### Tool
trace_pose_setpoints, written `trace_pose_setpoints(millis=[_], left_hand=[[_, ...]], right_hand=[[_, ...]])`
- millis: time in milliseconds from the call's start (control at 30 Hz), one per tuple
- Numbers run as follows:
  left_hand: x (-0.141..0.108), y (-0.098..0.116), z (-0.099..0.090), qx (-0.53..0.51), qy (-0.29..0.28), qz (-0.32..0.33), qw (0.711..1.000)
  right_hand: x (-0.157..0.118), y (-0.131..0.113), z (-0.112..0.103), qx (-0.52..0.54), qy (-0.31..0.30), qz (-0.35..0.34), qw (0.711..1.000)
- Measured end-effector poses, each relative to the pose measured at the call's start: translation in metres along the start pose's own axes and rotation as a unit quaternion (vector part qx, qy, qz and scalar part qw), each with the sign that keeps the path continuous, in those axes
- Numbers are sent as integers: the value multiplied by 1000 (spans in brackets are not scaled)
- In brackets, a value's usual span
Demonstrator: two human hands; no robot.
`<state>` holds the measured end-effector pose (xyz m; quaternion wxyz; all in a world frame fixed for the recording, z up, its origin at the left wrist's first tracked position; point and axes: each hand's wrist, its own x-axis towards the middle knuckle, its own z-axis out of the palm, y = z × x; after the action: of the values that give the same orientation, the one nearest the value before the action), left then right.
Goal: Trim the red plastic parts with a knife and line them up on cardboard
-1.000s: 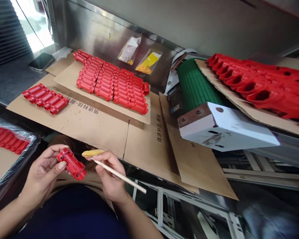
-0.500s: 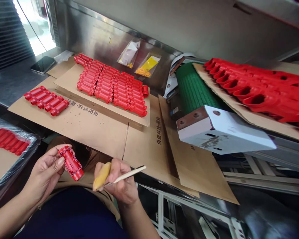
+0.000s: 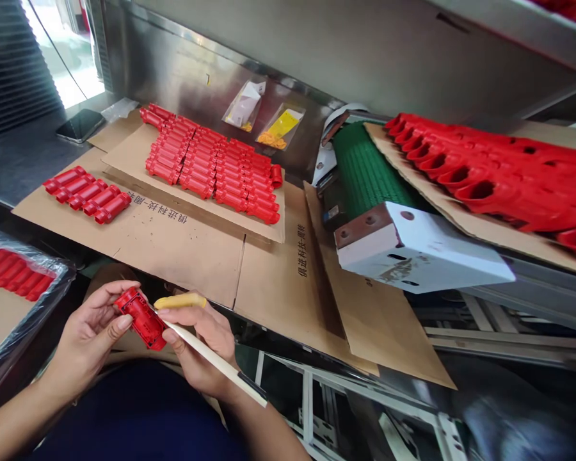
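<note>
Plastic, red and slightly glossy, makes up the part [image 3: 144, 320] at eight o'clock in the head view: a short tube with collared ends and dark recesses along its upturned face. It tilts down to the right. The left grip [image 3: 93, 326] pinches it between thumb and fingers, parted only by the tube's width. The right grip [image 3: 206, 342] pinches a stick [image 3: 214, 358], pale, straight and wood-like, with a dark patch near its far end; its near tip lies at the part's right edge, though contact cannot be told. What looks like a smooth yellow finger cover [image 3: 180, 301] sits at that grip.

At nine o'clock, five ribbed tubes [image 3: 87, 195] lie side by side on flat brown card [image 3: 201, 262]. At ten, close rows [image 3: 216, 166] of red tubes lie on a second sheet [image 3: 127, 150]; farther out, a glassy black phone [image 3: 80, 125] rests on the grey bench [image 3: 24, 147]. Toward twelve are clear bags [image 3: 281, 128] with yellow contents. At two, a textured green belt [image 3: 372, 173] curves beside a scuffed white bracket [image 3: 427, 256]; red pieces [image 3: 489, 176] with round mouths lie on card there.
</note>
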<state>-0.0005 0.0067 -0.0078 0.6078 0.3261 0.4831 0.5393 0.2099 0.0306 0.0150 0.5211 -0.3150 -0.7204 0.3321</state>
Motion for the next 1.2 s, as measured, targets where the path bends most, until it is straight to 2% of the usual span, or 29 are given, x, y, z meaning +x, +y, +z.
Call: trace_pose_setpoints(millis=[267, 333, 467, 500, 567, 700, 800, 867, 900, 933, 1000, 1033, 1100, 1200], left_hand=[[1, 0, 2, -12, -17, -18, 1000], [2, 0, 3, -31, -16, -26, 999], [7, 1, 3, -71, -20, -41, 996], [8, 0, 3, -76, -23, -45, 996], [8, -2, 4, -80, -24, -50, 995], [6, -6, 4, -70, -22, -50, 996], [17, 6, -3, 1, -25, -26, 999], [42, 26, -11, 135, -26, 37, 990], [59, 40, -14, 229, -24, 92, 969], [78, 53, -15, 341, -32, 149, 928], [118, 78, -12, 575, -16, 242, 781], [136, 86, -8, 610, -18, 250, 751], [165, 93, 3, 652, -17, 259, 712], [182, 84, 19, 691, -2, 270, 670]], right_hand=[[2, 4, -2, 2, -56, -7, 998], [1, 8, -1, 16, -31, 2, 999], [-5, 18, -4, 81, 125, 102, 984], [-7, 19, -6, 86, 146, 113, 979], [-10, 20, -9, 81, 145, 111, 980], [-16, 15, -14, 38, 93, 84, 991], [-20, 12, -18, 23, 81, 68, 994], [-20, 13, -21, 23, 88, 69, 993], [-20, 14, -22, 23, 93, 72, 993], [-19, 16, -22, 23, 96, 73, 992], [-16, 17, -22, 23, 98, 66, 993], [-15, 18, -22, 21, 97, 60, 993], [-13, 18, -21, 8, 100, 51, 994], [-15, 19, -24, -27, 115, 53, 992]])
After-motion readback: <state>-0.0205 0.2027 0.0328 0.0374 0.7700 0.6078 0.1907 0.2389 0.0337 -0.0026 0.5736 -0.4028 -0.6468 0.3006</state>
